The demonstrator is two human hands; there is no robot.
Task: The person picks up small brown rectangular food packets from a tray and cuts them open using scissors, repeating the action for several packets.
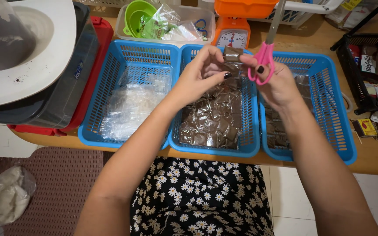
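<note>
My left hand [203, 72] pinches a small clear packet of brown powder [232, 54] above the middle blue basket [250, 131]. Across from it my right hand [273, 83] touches the same packet with its fingertips while pink-handled scissors [264, 59] hang on its fingers, blades pointing up and away. The middle basket holds several filled brown packets [215, 120]. A left blue basket [88, 126] contains empty clear plastic bags [132, 102]. The right blue basket [335, 109] also holds brown packets, partly hidden by my right arm.
An orange kitchen scale [232, 37] stands behind the baskets. A clear tub with a green funnel [137, 15] sits at the back. A white bowl of dark powder [18, 48] rests on a lidded box at left. A black crate [368, 70] and matchbox [365, 127] lie right.
</note>
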